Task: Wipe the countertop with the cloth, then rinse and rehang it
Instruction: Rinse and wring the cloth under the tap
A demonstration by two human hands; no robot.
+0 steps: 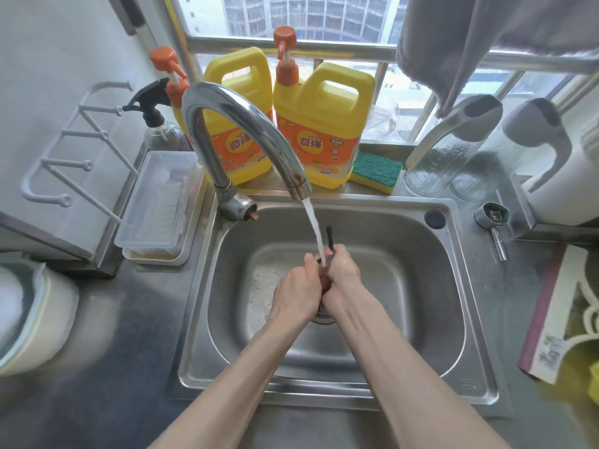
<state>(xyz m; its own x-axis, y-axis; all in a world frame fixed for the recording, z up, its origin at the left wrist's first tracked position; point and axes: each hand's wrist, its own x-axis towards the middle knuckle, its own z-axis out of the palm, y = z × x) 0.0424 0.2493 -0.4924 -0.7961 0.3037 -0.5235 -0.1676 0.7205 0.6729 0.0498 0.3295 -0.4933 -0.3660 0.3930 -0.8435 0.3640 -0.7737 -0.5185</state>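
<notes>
In s/s sink [466, 286] by window [324, 14], hands [296, 288] [344, 276] grip cloth [325, 281].

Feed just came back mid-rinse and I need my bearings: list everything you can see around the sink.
stainless steel sink: one, silver, centre
curved chrome faucet: one, silver, behind sink, running
wet brown cloth: one, dark brown, bunched under the faucet's water
yellow plastic detergent jugs with orange pumps: two, behind faucet
green-and-yellow sponge: one, right of jugs
clear spray bottle with black trigger: one, left of jugs
clear plastic lidded box: one, left of sink
grey hanging towel: one, upper right
left hand: grips cloth, over sink
right hand: grips cloth, over sink
</notes>
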